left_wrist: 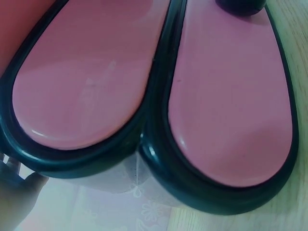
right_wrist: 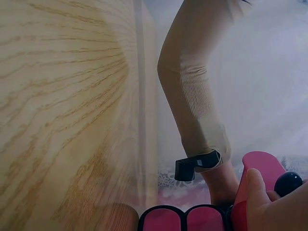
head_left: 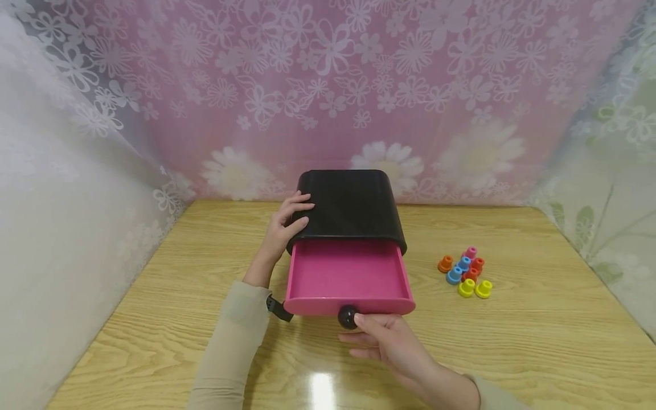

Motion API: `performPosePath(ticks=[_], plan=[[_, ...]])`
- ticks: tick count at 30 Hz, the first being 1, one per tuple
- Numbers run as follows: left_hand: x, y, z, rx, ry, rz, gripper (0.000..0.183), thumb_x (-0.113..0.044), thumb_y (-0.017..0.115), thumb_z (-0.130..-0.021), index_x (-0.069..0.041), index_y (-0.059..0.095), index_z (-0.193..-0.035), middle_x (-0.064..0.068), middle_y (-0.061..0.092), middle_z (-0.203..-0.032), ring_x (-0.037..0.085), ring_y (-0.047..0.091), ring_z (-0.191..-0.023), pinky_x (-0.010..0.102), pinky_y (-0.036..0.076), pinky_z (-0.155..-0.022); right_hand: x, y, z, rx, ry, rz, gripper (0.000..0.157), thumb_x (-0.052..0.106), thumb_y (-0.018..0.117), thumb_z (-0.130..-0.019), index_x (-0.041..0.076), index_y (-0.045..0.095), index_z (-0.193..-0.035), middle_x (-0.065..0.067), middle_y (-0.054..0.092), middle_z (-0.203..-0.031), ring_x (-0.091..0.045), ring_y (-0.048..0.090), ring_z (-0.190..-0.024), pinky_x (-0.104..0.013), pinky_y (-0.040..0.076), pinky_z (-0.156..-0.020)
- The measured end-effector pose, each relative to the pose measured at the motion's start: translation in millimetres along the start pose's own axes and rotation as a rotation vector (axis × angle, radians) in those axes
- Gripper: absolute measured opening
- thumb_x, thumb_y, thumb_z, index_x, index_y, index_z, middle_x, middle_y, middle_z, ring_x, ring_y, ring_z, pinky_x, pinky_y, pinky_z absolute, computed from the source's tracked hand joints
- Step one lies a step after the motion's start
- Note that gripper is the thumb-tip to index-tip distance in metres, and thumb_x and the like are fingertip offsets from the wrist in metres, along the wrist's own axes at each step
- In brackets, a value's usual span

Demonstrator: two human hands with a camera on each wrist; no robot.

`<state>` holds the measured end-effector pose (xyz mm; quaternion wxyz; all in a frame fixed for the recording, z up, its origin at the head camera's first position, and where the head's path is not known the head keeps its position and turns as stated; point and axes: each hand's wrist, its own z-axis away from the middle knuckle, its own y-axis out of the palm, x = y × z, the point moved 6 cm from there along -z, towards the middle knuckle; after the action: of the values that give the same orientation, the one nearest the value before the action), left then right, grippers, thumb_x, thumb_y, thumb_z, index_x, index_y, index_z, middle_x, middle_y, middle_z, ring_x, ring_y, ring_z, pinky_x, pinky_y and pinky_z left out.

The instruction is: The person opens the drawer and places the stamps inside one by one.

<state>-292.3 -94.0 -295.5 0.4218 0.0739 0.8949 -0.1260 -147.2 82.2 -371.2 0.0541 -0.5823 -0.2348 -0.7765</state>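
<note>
A black drawer cabinet (head_left: 351, 205) stands on the table with its top pink drawer (head_left: 348, 270) pulled out toward me; nothing lies inside the drawer. My left hand (head_left: 288, 221) rests on the cabinet's upper left side, fingers spread over the top edge. At the drawer front, my right hand (head_left: 392, 341) pinches the round black knob (head_left: 347, 317), thumb on its right side and the other fingers stretched below. In the left wrist view, pink lower drawer fronts (left_wrist: 231, 106) sit closed in black frames, and part of the left hand (left_wrist: 19, 192) shows at the corner.
To the cabinet's right, several small stepped pegs in orange (head_left: 446, 263), blue (head_left: 454, 275), pink, red and yellow (head_left: 483, 289) are grouped on the wooden table (head_left: 543, 319). A flowered curtain (head_left: 359, 97) hangs behind the table. A black wrist camera (head_left: 279, 309) is strapped to the left wrist.
</note>
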Motion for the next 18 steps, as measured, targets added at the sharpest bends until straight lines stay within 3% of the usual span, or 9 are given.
performPosePath(ticks=[11,15,18], plan=[[0.7,-0.5,-0.4,-0.003,0.017,-0.009,0.029,0.01,0.043,-0.082,0.022,0.048,-0.107,0.035,0.033,-0.127,0.04,0.012,-0.129,0.046,0.013,-0.103,-4,-3.1,-3,0.016,-0.04,0.001,0.017,0.017,0.053,-0.088,0.009,0.067,-0.093,-0.01,0.061,-0.105,-0.021,0.062,-0.09,-0.034,0.05,-0.073],[11.6,-3.9,-0.7,0.001,0.011,0.001,0.029,0.01,0.044,-0.082,0.018,0.05,-0.109,0.03,0.036,-0.128,0.036,0.013,-0.13,0.043,0.014,-0.104,-8,-3.7,-3,0.024,-0.053,0.009,0.025,0.014,0.051,-0.089,-0.004,0.063,-0.102,-0.013,0.06,-0.107,-0.021,0.062,-0.089,-0.035,0.049,-0.074],[24.2,-6.9,-0.7,0.0,0.011,0.0,0.03,0.001,0.047,-0.084,0.015,0.052,-0.11,0.025,0.038,-0.129,0.031,0.014,-0.131,0.039,0.015,-0.104,-10,-3.7,-3,0.031,-0.057,0.021,0.034,0.014,0.051,-0.089,-0.013,0.054,-0.109,-0.016,0.06,-0.107,-0.022,0.062,-0.09,-0.036,0.049,-0.074]])
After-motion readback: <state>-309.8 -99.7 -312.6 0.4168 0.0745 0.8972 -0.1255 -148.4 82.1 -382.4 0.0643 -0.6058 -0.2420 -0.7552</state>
